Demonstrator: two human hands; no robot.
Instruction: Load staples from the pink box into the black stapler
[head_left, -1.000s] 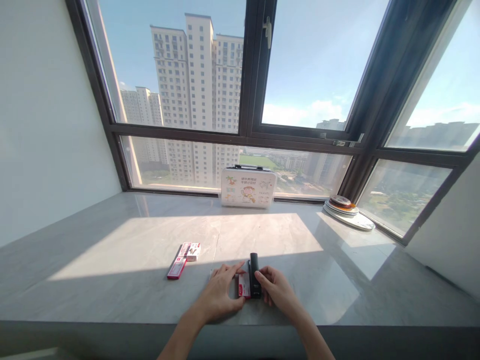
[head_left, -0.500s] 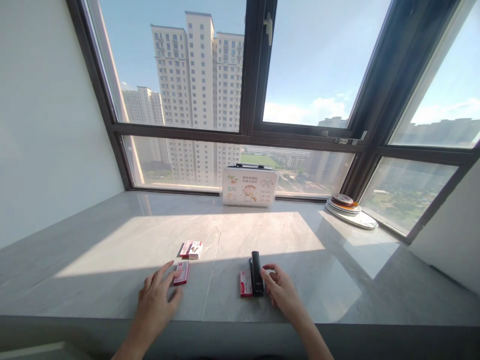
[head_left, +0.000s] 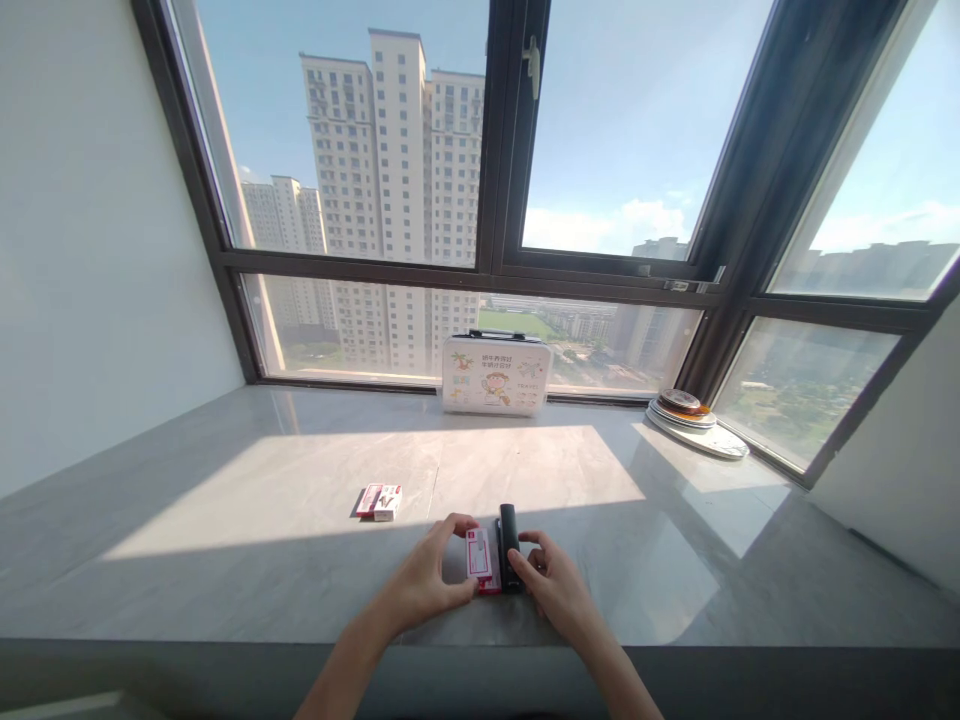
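Observation:
My left hand [head_left: 424, 580] grips a small red-and-white staple box [head_left: 478, 556] between the thumb and fingertips. That box is over another red-and-white box [head_left: 491, 588], of which only a strip shows; whether the two touch I cannot tell. Right beside them a black stapler [head_left: 508, 540] lies lengthwise on the grey marble sill. My right hand [head_left: 556, 582] holds the stapler's right side, with its thumb on top. Farther back to the left, two more small boxes [head_left: 379, 502] lie side by side, one printed with a picture of staples.
A white case [head_left: 495, 375] with a cartoon print and black handle stands against the window. Stacked plates [head_left: 682, 415] rest in the right corner. Sunlight crosses the marble sill [head_left: 225, 560], whose front edge runs along the bottom. A wall [head_left: 97, 250] bounds the left.
My left hand has taken hold of the staple box at the left and carried it right, over the box beside the stapler. My right thumb has moved onto the stapler's top.

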